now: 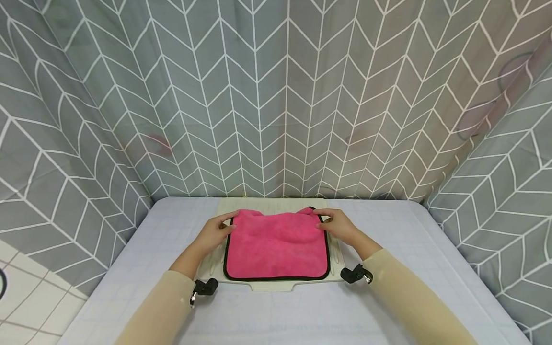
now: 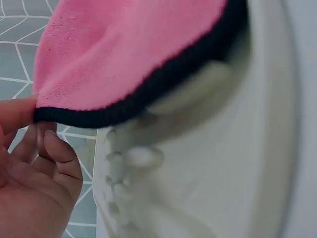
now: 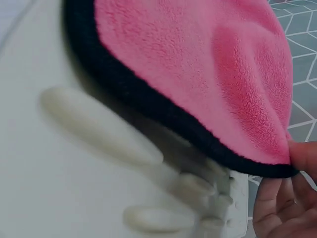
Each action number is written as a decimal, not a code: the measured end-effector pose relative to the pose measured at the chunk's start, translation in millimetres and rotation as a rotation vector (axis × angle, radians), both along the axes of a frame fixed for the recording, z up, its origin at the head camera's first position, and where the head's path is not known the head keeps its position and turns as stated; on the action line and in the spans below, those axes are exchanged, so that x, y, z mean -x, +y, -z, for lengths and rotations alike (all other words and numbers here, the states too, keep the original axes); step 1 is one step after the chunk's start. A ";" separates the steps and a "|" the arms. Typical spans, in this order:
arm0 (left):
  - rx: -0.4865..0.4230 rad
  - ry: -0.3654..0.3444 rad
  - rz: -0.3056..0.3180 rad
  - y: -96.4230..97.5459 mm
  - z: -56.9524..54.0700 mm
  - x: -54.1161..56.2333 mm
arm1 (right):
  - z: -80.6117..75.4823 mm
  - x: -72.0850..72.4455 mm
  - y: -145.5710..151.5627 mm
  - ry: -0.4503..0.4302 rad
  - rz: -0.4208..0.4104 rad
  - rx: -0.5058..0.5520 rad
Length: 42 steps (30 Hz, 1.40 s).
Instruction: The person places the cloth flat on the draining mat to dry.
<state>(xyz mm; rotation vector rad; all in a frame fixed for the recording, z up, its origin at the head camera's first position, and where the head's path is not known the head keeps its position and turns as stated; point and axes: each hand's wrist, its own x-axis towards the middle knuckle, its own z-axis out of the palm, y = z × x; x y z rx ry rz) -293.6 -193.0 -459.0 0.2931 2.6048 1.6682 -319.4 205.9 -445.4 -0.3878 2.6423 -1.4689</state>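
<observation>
A pink cloth [image 1: 276,249] with a black bound edge lies over a cream plastic board [image 1: 271,286] that has raised ridges. My left hand [image 1: 215,232] pinches the cloth's left edge near its far end, and my right hand [image 1: 338,225] pinches the right edge at about the same height. Between the hands the far part of the cloth is lifted and folds over slightly. Both wrist views show the black edge between thumb and fingers, held above the board's ridges [image 3: 101,126]. Most of the board's middle is hidden beneath the cloth.
The board rests on a table with a white cover [image 1: 276,316]. A grey curtain [image 1: 267,96] with white chevron lines hangs behind and along both sides. Black clip-like devices [image 1: 206,286] sit at both wrists. White floor tiles [image 1: 26,292] show at lower left.
</observation>
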 end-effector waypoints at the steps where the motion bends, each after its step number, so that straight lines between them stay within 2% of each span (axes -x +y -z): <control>1: 0.007 0.003 -0.007 -1.4 -0.6 -1.1 | -0.3 -1.6 1.5 -0.007 0.017 0.017; 6: 0.043 0.035 -0.017 -6.0 -2.4 -6.9 | 0.3 -7.4 8.2 -0.022 0.080 0.048; 13: 0.081 0.092 -0.012 -11.1 0.5 -15.5 | 0.8 -15.0 16.3 -0.096 0.043 0.147; 16: 0.115 0.046 0.011 -14.9 1.3 -19.4 | 0.6 -18.4 18.7 -0.146 0.016 0.154; 21: 0.201 -0.089 0.071 -18.9 2.4 -23.2 | 4.6 -21.9 24.5 -0.213 -0.067 0.081; 23: 0.236 -0.119 0.101 -18.6 1.4 -24.9 | 6.1 -22.6 26.8 -0.233 -0.120 0.067; 26: 0.241 -0.150 0.139 -18.0 -1.8 -26.1 | 4.9 -22.4 29.5 -0.250 -0.184 0.058; 29: 0.200 -0.168 0.158 -19.1 -3.9 -22.8 | 1.2 -19.1 30.4 -0.233 -0.203 0.027; 31: 0.164 -0.170 0.143 -19.8 -4.0 -18.8 | -0.8 -15.6 29.7 -0.219 -0.198 0.017; 35: 0.117 -0.154 0.115 -19.4 -3.2 -9.7 | -3.2 -7.9 25.4 -0.205 -0.165 0.013; 42: 0.108 -0.160 0.063 -7.6 0.4 6.1 | -1.8 6.3 11.5 -0.218 -0.085 0.016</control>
